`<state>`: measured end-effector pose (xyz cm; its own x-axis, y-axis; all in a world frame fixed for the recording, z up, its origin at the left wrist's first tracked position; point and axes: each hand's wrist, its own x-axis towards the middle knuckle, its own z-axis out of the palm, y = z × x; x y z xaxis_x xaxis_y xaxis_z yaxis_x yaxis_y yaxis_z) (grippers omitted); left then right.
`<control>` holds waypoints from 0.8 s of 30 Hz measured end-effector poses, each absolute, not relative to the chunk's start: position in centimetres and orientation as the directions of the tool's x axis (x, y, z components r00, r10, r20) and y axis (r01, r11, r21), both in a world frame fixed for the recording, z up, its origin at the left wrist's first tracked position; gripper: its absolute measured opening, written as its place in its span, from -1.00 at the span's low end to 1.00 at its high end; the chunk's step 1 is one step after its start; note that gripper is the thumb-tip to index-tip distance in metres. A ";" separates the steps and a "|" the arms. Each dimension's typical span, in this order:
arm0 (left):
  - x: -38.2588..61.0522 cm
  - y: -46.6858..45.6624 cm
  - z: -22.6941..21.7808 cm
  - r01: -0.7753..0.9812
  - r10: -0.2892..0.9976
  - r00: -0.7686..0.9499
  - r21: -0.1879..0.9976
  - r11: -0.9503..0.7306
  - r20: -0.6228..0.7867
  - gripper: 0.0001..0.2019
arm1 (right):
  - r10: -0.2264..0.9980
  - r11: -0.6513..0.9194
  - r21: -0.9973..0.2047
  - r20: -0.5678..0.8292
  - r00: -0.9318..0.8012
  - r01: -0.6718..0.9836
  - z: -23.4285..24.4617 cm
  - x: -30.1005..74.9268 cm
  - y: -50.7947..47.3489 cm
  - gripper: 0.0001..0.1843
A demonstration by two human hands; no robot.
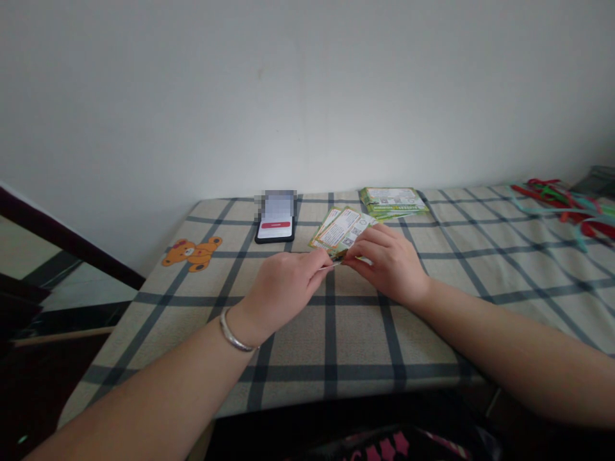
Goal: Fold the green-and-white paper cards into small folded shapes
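Near the middle of the table, my left hand (288, 285) and my right hand (391, 262) meet, fingers closed in a pinch. Between their fingertips is a thin card (330, 266), seen almost edge-on as a pale strip; most of it is hidden by the fingers. Just beyond them, a few green-bordered printed cards (339, 229) with small square codes lie fanned out, their right side partly covered by my right hand. A silver bangle (233, 333) circles my left wrist.
A stack of similar green cards (394, 200) rests by the wall. Left of the fanned cards lies a phone (275, 221) with its screen lit. A bear picture (192, 254) is at the left, and tangled red, green and teal ribbons (562, 202) lie far right on the checked tablecloth (298, 346).
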<state>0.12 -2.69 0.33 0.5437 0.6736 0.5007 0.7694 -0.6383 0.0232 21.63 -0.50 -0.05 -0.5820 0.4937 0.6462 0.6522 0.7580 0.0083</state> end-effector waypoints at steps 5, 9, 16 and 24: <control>0.3 -2.6 0.2 0.771 0.686 0.525 0.060 -0.634 0.505 -0.90 | 0.556 0.728 -0.087 0.656 -0.511 0.680 -0.3 21.7 -0.3 -0.81; 0.4 -2.8 0.2 0.787 0.707 0.501 0.078 -0.612 0.499 -0.91 | 0.646 0.702 -0.269 0.631 -0.430 0.660 -0.7 21.8 0.2 -0.80; 0.4 -2.5 0.1 0.792 0.729 0.501 0.093 -0.604 0.468 -0.90 | 0.686 0.720 -0.419 0.553 -0.473 0.554 -0.8 21.5 0.4 -0.91; 0.4 -2.4 -0.1 0.763 0.739 0.510 0.164 -0.625 0.441 -0.91 | 0.651 0.758 -0.422 0.535 -0.538 0.498 -0.6 21.1 -0.1 -0.90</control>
<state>0.41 -2.45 -0.09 0.5100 0.7386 0.4408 0.7634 -0.6248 0.1637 21.13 -0.13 -0.61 -0.5377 0.6513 0.5354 0.4976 0.7578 -0.4221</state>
